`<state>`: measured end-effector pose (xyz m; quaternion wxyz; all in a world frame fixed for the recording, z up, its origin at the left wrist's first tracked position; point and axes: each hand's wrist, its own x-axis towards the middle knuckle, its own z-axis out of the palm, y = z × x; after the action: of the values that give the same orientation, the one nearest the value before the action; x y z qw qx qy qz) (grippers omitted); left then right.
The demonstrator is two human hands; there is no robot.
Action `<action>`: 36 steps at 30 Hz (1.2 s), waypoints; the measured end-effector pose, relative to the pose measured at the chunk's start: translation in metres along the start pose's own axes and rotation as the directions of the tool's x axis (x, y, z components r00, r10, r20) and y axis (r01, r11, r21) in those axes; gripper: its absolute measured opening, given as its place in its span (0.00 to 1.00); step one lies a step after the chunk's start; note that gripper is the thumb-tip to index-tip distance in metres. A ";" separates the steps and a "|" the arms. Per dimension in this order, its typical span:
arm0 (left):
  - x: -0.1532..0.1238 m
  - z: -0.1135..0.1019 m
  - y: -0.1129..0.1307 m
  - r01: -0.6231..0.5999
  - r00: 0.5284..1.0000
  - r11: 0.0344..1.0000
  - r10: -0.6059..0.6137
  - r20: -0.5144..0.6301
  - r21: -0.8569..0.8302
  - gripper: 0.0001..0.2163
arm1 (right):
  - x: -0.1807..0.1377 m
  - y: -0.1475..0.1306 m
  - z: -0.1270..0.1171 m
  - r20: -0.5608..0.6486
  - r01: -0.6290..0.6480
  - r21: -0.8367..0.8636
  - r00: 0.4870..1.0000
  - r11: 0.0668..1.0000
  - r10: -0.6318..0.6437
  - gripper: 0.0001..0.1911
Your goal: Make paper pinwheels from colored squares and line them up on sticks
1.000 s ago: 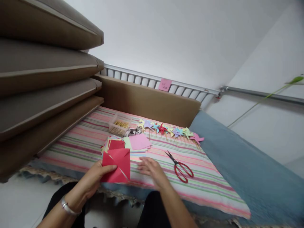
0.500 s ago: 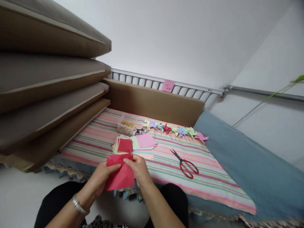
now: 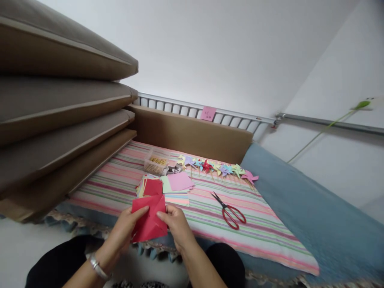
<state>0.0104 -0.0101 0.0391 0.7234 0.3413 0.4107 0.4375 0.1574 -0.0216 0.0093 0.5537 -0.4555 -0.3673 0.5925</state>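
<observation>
Between my two hands is a square of red paper, with diagonal cuts or creases showing on its face. My left hand pinches its left side, thumb on top. My right hand grips its right edge, the thumb pressing on the front. Just behind it lie a small red square on a stack of coloured paper and a pink sheet on another stack. To the right, scissors with red handles rest slightly open on the striped cloth.
A clear plastic box of thin sticks stands behind the paper stacks, with small dark-and-silver pieces beside it. Several finished paper pinwheels on sticks lie in a row towards the back. Thick brown cushions are stacked at the left.
The red paper has been turned in my hands, and its cut or crease lines now show differently. My right hand has shifted lower along the edge. The view has shifted slightly.
</observation>
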 end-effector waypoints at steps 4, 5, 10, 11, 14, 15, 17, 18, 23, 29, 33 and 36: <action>0.006 0.010 -0.002 0.002 0.999 1.000 -0.002 -0.036 -0.006 0.14 | -0.010 -0.007 -0.007 -0.008 0.054 0.028 0.999 0.998 -0.054 0.19; 0.008 0.012 -0.002 0.001 0.999 1.000 -0.001 -0.041 -0.014 0.13 | -0.011 -0.008 -0.008 -0.014 0.066 0.030 0.998 0.997 -0.066 0.19; 0.013 0.021 -0.013 0.060 0.996 0.998 -0.058 0.070 -0.024 0.17 | -0.010 -0.003 -0.022 -0.099 0.056 0.028 0.994 0.998 -0.053 0.17; 0.014 0.022 -0.017 0.069 0.994 0.998 -0.067 0.084 -0.015 0.17 | -0.010 -0.002 -0.025 -0.114 0.054 0.026 0.992 0.998 -0.050 0.17; 0.016 0.026 -0.024 0.068 0.994 0.998 -0.068 0.085 -0.005 0.16 | -0.012 0.000 -0.033 -0.150 0.039 0.000 0.988 0.999 -0.039 0.17; 0.017 0.027 -0.024 0.072 0.993 0.997 -0.071 0.090 -0.012 0.16 | -0.014 0.000 -0.036 -0.165 0.035 -0.025 0.986 0.999 -0.038 0.17; 0.018 0.029 -0.024 0.098 0.990 0.995 -0.094 0.107 -0.033 0.15 | -0.020 -0.003 -0.041 -0.211 0.062 -0.109 0.974 0.992 -0.084 0.18; 0.019 0.030 -0.022 0.117 0.987 0.992 -0.110 0.113 -0.050 0.15 | -0.023 -0.004 -0.043 -0.243 0.103 -0.178 0.959 0.979 -0.145 0.18; 0.020 0.035 -0.019 0.160 0.987 0.971 -0.155 0.040 -0.180 0.12 | -0.047 -0.009 -0.051 -0.128 0.412 -0.712 0.719 0.568 -0.683 0.12; 0.016 0.041 -0.019 0.161 0.987 0.930 -0.154 0.049 -0.330 0.07 | -0.058 0.003 -0.039 0.239 0.516 -0.849 0.560 0.108 -0.793 0.19; 0.012 0.046 -0.020 0.145 0.989 0.911 -0.132 0.060 -0.386 0.09 | -0.060 0.007 -0.034 0.291 0.518 -0.853 0.565 0.058 -0.772 0.19; 0.008 0.050 -0.024 0.145 0.989 0.897 -0.138 0.048 -0.418 0.08 | -0.063 0.004 -0.032 0.293 0.515 -0.855 0.581 0.063 -0.759 0.16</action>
<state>0.0658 -0.0182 0.0380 0.8132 0.1507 0.3244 0.4591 0.1843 -0.0869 0.0039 0.4660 -0.5237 -0.7103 -0.0638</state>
